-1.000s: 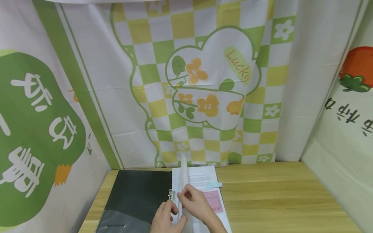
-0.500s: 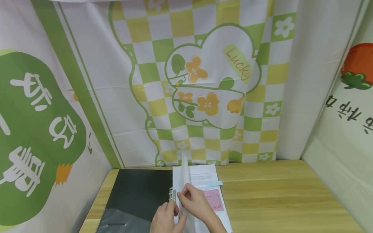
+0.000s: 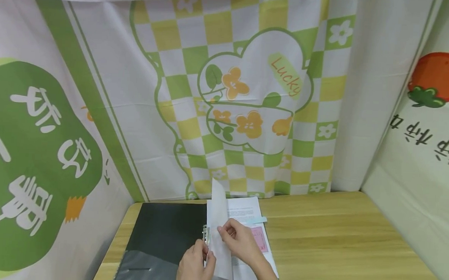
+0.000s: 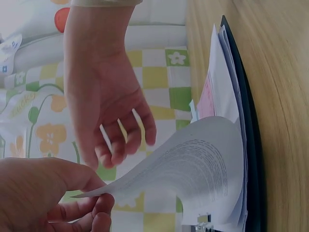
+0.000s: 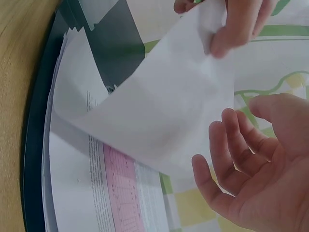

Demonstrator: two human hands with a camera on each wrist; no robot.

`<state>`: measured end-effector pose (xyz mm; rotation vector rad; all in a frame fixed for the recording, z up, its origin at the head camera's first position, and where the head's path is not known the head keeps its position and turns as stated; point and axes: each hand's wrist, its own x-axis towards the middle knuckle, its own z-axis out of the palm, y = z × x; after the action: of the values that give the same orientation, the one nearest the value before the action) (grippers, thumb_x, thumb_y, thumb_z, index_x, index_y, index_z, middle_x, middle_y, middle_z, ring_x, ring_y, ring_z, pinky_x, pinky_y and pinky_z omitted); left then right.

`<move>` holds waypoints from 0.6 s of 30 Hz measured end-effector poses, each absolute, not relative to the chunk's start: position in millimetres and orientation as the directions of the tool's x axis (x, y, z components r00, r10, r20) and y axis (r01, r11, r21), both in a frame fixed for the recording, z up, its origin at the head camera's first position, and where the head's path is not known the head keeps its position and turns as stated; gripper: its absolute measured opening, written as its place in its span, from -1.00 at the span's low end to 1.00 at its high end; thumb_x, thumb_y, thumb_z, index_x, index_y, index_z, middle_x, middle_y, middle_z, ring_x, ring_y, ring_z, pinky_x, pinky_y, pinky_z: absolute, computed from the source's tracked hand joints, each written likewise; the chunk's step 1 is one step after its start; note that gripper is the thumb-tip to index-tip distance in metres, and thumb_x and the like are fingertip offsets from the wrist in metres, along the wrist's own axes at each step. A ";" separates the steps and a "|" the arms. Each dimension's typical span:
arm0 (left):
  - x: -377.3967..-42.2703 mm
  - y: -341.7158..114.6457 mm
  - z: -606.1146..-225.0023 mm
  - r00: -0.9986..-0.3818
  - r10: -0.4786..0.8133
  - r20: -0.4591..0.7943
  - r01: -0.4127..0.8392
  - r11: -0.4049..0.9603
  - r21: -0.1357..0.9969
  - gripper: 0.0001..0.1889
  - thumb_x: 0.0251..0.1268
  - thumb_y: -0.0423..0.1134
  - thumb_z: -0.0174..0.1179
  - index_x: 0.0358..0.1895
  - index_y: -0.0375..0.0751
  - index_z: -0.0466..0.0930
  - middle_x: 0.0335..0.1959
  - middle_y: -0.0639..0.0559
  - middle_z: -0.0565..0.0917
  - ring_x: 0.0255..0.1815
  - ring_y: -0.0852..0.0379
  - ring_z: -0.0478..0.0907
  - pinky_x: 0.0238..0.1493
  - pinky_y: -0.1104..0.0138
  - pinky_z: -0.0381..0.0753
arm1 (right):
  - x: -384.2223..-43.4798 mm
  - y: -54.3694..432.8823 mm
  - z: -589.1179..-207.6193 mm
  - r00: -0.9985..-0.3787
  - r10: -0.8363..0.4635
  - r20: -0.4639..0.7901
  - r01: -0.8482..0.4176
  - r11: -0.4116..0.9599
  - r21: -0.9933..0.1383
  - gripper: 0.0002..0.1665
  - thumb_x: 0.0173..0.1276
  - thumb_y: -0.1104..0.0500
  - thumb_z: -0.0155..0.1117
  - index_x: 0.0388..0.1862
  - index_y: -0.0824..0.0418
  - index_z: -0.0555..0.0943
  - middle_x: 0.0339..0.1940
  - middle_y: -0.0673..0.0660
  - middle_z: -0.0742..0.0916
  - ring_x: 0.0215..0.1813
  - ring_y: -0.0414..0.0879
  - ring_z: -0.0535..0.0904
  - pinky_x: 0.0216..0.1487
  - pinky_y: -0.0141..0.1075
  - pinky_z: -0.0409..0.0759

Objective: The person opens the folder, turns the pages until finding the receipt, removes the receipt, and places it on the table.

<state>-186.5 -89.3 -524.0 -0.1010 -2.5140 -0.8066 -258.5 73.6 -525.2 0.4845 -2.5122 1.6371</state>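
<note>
A black binder (image 3: 170, 226) lies spread on the table, papers stacked on its right side. My left hand (image 3: 195, 266) pinches the edge of a printed sheet of paper (image 3: 218, 254) between thumb and fingers. That sheet stands up and curves over the stack, as the left wrist view shows its printed face (image 4: 193, 164). My right hand (image 5: 270, 169) is beside the sheet's blank-looking side, fingers loosely bent with nothing between them. Beneath lies a page with a pink printed block (image 3: 258, 239). A metal clip (image 3: 205, 234) sits at the binder's spine, partly hidden by the left hand.
A pale blue tab (image 3: 257, 220) sticks out from the stack's right edge. The wooden table (image 3: 340, 247) extends to the right. Printed cloth (image 3: 245, 170) hangs behind the table, with further cloth panels at both sides.
The raised sheet has swung left and opened out, its curved face now showing more. My left hand has shifted slightly left with it, while my right hand has moved slightly right.
</note>
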 end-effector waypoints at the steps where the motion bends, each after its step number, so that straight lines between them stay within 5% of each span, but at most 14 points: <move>1: -186.4 -90.9 -523.7 -0.875 -0.094 0.476 0.199 0.826 0.528 -0.75 0.15 -0.31 0.39 -0.40 0.01 0.45 -0.57 0.25 0.42 -0.56 0.31 0.34 -0.54 0.31 0.35 | -259.0 75.1 -526.2 -0.945 -0.203 0.255 -0.315 0.370 -0.874 -0.72 0.56 -0.02 0.33 -0.30 0.13 0.62 -0.50 -0.08 0.63 -0.44 -0.26 0.51 -0.39 -0.36 0.49; 18: -189.8 -151.5 -530.1 -0.915 -0.325 0.239 -0.165 0.843 0.513 -0.85 0.30 -0.23 0.33 -0.29 -0.16 0.54 -0.49 0.05 0.53 -0.52 0.04 0.52 -0.52 0.06 0.49 | -256.1 97.3 -544.8 -0.971 -0.111 0.212 -0.237 0.322 -0.916 -0.76 0.57 0.08 0.31 -0.29 0.18 0.64 -0.50 0.01 0.70 -0.51 -0.26 0.57 -0.44 -0.38 0.54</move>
<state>-189.8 -151.5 -530.1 0.3693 -2.7029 -0.7114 -256.1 97.3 -544.8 0.3264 -2.4629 1.7371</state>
